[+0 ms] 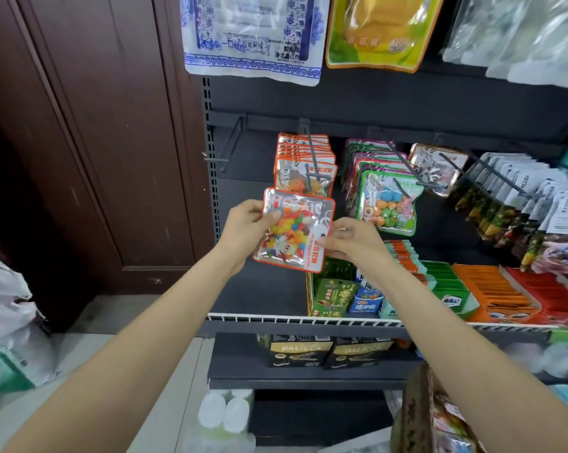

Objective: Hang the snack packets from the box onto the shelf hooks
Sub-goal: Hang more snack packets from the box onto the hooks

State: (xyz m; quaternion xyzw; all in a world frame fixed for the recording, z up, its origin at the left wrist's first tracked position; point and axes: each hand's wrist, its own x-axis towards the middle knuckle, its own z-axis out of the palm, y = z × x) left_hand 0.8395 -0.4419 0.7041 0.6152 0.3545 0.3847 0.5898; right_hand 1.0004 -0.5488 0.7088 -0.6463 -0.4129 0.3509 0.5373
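**Packet held in front of the hooks**

Nearest the camera, at the lower right, the box (439,416) is showing its cardboard wall, with packet tops visible inside it. Both forearms are reaching forward from the bottom edge toward the shelf (308,318).

Left hand (246,228) is gripping the packet (294,230) at its left edge, thumb lying on the front face and fingers curling behind. Right hand (351,240) is pinching the same packet at its right edge, near the lower corner. The packet is being held between the two hands, tilted slightly, its clear window showing coloured sweets.

The packet is sitting just below and in front of the orange row (304,161), which is hanging on a hook (312,148). Its top edge is overlapping the front packet of that row; contact cannot be confirmed. An empty hook (232,142) is projecting to the left of that row. A green row (380,191) is hanging to the right, well clear of both hands.
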